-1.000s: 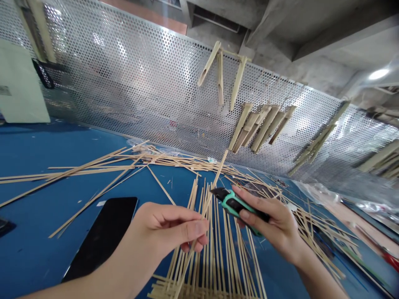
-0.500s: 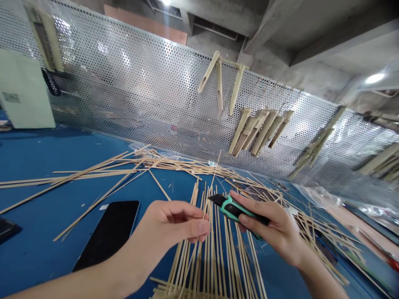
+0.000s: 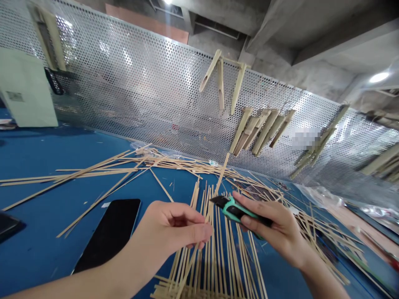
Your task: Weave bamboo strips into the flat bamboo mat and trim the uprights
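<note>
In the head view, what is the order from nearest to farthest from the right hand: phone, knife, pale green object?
1. Knife, held in the right hand.
2. Phone, lying left of centre.
3. Pale green object, at the far left.

Lane: blue table (image 3: 84, 146), back-left, between pale bag (image 3: 29, 89) and loose strips (image 3: 93, 169). Back edge walled by perforated panel (image 3: 140, 91), strip pile (image 3: 177, 162) at its foot. Phone (image 3: 109, 232) crowds left side of row of strips (image 3: 212, 257). Gap between left hand (image 3: 181, 226) and right hand (image 3: 274, 224): tight; cutter (image 3: 233, 209) points in, held strip (image 3: 221, 175) slants toward back edge.
</note>
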`<state>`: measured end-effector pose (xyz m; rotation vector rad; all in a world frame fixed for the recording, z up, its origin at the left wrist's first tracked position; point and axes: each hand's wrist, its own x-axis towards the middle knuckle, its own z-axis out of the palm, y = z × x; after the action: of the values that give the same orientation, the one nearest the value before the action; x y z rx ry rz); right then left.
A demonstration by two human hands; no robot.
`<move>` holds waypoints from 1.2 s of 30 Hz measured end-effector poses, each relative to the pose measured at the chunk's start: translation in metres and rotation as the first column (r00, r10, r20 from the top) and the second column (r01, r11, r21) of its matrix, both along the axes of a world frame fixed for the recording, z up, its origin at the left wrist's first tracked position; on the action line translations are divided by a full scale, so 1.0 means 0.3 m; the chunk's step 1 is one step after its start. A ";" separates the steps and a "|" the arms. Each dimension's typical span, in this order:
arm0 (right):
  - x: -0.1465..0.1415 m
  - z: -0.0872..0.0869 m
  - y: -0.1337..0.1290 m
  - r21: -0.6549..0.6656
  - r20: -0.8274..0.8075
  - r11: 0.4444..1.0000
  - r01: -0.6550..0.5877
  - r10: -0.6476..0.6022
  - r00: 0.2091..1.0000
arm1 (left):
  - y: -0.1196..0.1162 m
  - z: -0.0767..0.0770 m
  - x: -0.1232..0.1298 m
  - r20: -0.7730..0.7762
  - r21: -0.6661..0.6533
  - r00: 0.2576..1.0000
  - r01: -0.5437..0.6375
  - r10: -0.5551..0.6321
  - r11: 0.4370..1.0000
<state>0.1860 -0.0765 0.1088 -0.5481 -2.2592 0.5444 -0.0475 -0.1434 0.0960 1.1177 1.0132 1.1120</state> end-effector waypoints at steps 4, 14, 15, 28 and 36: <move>-0.002 -0.005 -0.001 -0.034 -0.006 0.999 0.003 -0.003 1.000 | -0.003 0.004 0.002 -0.012 -0.014 1.000 0.000 0.000 1.000; -0.008 -0.004 -0.004 -0.016 0.021 1.000 0.006 -0.006 1.000 | 0.001 0.003 0.004 -0.053 -0.023 0.998 -0.037 0.036 0.999; -0.007 -0.003 -0.001 -0.012 0.013 0.999 0.030 -0.030 0.999 | 0.004 -0.001 0.003 -0.064 -0.019 0.997 -0.042 0.041 0.999; 0.011 -0.015 0.016 -0.041 -0.109 0.981 0.190 -0.194 0.975 | 0.027 -0.017 -0.002 -0.023 -0.116 0.999 -0.050 0.048 0.992; 0.038 -0.007 0.021 -0.091 -0.171 0.968 0.236 -0.248 0.954 | 0.019 0.015 0.011 -0.059 -0.140 0.993 -0.108 0.101 0.984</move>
<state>0.1974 -0.0702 0.1068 -0.7673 -1.9724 0.5266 -0.0442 -0.1376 0.1005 0.9911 1.1847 1.0801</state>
